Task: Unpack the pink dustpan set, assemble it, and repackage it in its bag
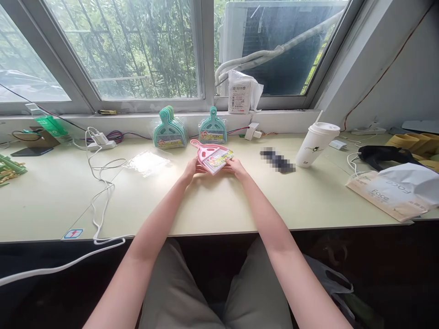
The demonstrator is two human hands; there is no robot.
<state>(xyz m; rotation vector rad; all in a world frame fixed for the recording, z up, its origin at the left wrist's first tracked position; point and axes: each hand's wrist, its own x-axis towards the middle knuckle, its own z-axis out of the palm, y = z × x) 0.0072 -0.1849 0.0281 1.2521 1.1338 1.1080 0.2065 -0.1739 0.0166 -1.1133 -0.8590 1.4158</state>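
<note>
Pink dustpan set (pixel 211 156) in both hands' fingers (pixel 229 164)

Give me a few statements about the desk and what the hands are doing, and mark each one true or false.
1. Both hands hold a pink dustpan set. True: the left hand grips its left side, the right hand its right.
2. The teal dustpan sets lie flat in front of the person. False: they stand against the windowsill at the back.
3. A white cup with a straw stands to the right of the hands. True.
4. The clear plastic bag lies to the right of the cup. False: it lies left of the hands.
5. A white cable runs across the left part of the desk. True.
</note>
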